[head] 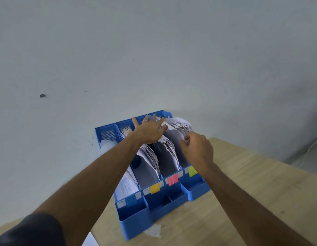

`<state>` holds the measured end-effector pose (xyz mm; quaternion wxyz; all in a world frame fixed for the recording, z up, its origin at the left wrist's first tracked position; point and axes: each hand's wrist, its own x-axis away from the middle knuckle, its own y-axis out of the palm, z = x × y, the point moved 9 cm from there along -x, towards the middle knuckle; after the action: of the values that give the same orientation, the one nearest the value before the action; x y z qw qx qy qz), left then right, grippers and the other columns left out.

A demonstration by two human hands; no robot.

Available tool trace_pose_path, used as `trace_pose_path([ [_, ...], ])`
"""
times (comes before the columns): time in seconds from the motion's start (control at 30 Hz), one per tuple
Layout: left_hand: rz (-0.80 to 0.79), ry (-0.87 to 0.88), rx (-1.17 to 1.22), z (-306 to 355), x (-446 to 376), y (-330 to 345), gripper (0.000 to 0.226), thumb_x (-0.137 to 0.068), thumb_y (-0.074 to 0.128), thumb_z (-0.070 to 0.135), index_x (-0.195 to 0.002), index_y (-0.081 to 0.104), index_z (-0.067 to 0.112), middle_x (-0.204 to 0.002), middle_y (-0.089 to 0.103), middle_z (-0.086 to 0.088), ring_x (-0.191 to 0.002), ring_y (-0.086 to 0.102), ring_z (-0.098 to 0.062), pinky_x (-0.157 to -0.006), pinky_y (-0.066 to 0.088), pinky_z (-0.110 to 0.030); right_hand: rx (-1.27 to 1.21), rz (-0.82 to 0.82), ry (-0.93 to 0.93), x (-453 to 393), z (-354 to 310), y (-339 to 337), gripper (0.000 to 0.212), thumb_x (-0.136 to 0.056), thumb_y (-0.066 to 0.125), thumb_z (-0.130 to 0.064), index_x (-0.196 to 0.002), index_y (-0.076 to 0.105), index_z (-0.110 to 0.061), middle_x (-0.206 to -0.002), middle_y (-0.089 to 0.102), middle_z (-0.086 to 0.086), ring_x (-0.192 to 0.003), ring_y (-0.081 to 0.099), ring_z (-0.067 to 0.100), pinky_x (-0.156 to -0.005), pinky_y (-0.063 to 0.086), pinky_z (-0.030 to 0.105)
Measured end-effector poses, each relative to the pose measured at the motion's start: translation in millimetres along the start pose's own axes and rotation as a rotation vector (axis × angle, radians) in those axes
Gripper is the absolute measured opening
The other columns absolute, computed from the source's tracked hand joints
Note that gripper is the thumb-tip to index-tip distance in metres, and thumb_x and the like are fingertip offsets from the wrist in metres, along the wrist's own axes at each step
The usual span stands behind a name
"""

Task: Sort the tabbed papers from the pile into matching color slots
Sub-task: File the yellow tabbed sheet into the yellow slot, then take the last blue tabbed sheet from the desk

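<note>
The papers (169,151) stood in thick, curling sheaves inside a blue four-slot file rack (155,210) at the back of a wooden table (251,183), against a pale wall (154,50). They appeared light, limp and easily creased; judged from their sag, a sheaf would be best taken near its upper edge, several sheets together, with support behind. Each slot carried a coloured label at its front: a blue label (131,201), a yellow label (154,189), a pink label (172,180) and a green label (192,171). No separate pile was in view.

The left hand (150,130), wearing a ring, lay open with fingers spread straight, pressing the sheaves in the middle slots toward the rear wall of the rack. The right hand (196,148) hovered at the rightmost slot with fingers curled at the edge of the sheets there. Motion blur left it unclear whether it pinched a sheet or merely touched it.
</note>
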<state>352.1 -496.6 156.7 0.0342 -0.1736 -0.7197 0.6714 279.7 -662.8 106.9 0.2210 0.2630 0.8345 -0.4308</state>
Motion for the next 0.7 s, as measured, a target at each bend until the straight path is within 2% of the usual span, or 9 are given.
trace_pose_path([
  [0.07, -0.005, 0.01, -0.033, 2.4, 0.8, 4.4, 0.059, -0.107, 0.012, 0.054, -0.163, 0.012, 0.034, -0.172, 0.003, 0.001, -0.158, -0.004, -0.029, -0.111, -0.015, -0.077, -0.016, 0.05, -0.043, -3.7, -16.2, -5.6, 0.019, -0.1, 0.057, -0.029, -0.111, 0.063, -0.014, -0.096, 0.069, 0.007, -0.086, 0.064, 0.031, -0.068, 0.048, 0.036],
  [0.13, -0.002, 0.023, -0.02, 4.7, 1.0, 4.2, 0.059, -0.107, 0.011, 0.054, -0.163, 0.014, 0.033, -0.171, 0.014, 0.003, -0.158, 0.002, -0.027, -0.11, -0.016, -0.077, 0.019, 0.053, -0.034, -10.0, -19.0, -6.3, 0.018, -0.101, 0.053, -0.025, -0.109, 0.065, -0.014, -0.097, 0.07, 0.009, -0.087, 0.065, 0.034, -0.066, 0.045, 0.035],
  [0.27, -0.016, 0.036, 0.017, 6.3, 0.0, 1.4, 0.061, -0.107, 0.013, 0.058, -0.163, 0.013, 0.033, -0.168, 0.025, -0.003, -0.158, 0.006, -0.025, -0.112, -0.018, -0.074, 0.055, 0.093, 0.019, -19.0, -7.7, -14.3, 0.021, -0.1, 0.052, -0.023, -0.089, 0.066, -0.012, -0.08, 0.065, 0.009, -0.068, 0.054, 0.033, -0.058, 0.033, 0.031],
  [0.33, -0.064, 0.048, 0.016, 8.3, 0.6, 5.0, 0.063, -0.106, 0.014, 0.061, -0.163, 0.012, 0.034, -0.168, 0.023, -0.007, -0.158, 0.004, -0.025, -0.114, -0.018, -0.072, 0.052, 0.109, 0.008, -19.6, -6.4, -16.4, 0.019, -0.099, 0.055, -0.023, -0.089, 0.068, -0.013, -0.078, 0.065, 0.007, -0.065, 0.053, 0.03, -0.056, 0.035, 0.03],
  [0.4, -0.098, 0.051, -0.005, 10.9, 2.7, 8.2, 0.064, -0.105, 0.014, 0.063, -0.163, 0.014, 0.034, -0.169, 0.02, -0.009, -0.158, 0.002, -0.026, -0.113, -0.019, -0.071, 0.064, 0.06, 0.012, -19.1, -3.8, -10.2, 0.018, -0.097, 0.056, -0.023, -0.092, 0.071, -0.014, -0.084, 0.068, 0.009, -0.07, 0.058, 0.031, -0.058, 0.039, 0.03],
  [0.53, -0.092, 0.054, 0.0, 9.8, 2.3, 7.0, 0.065, -0.105, 0.017, 0.062, -0.163, 0.014, 0.033, -0.169, 0.022, -0.006, -0.158, 0.005, -0.028, -0.113, -0.019, -0.072, -0.009, 0.068, 0.02, -16.8, -0.7, -9.0, 0.016, -0.097, 0.06, -0.029, -0.101, 0.069, -0.017, -0.09, 0.07, 0.007, -0.072, 0.058, 0.028, -0.06, 0.039, 0.03],
  [0.63, -0.064, 0.06, 0.089, 5.3, 0.9, 5.1, 0.063, -0.106, 0.022, 0.06, -0.163, 0.016, 0.034, -0.166, 0.03, -0.005, -0.158, 0.009, -0.028, -0.115, -0.017, -0.071, -0.079, 0.121, -0.045, -11.9, -14.4, -12.4, 0.017, -0.095, 0.063, -0.036, -0.099, 0.067, -0.02, -0.087, 0.073, 0.004, -0.075, 0.063, 0.03, -0.06, 0.047, 0.033],
  [0.7, 0.001, 0.085, 0.161, 3.1, 6.0, -1.8, 0.06, -0.106, 0.027, 0.058, -0.161, 0.024, 0.034, -0.16, 0.041, -0.003, -0.156, 0.017, -0.028, -0.117, -0.011, -0.071, -0.149, 0.156, -0.117, -6.1, -30.6, -14.8, 0.02, -0.096, 0.065, -0.04, -0.092, 0.066, -0.021, -0.08, 0.072, 0.0, -0.071, 0.063, 0.029, -0.058, 0.048, 0.033],
])
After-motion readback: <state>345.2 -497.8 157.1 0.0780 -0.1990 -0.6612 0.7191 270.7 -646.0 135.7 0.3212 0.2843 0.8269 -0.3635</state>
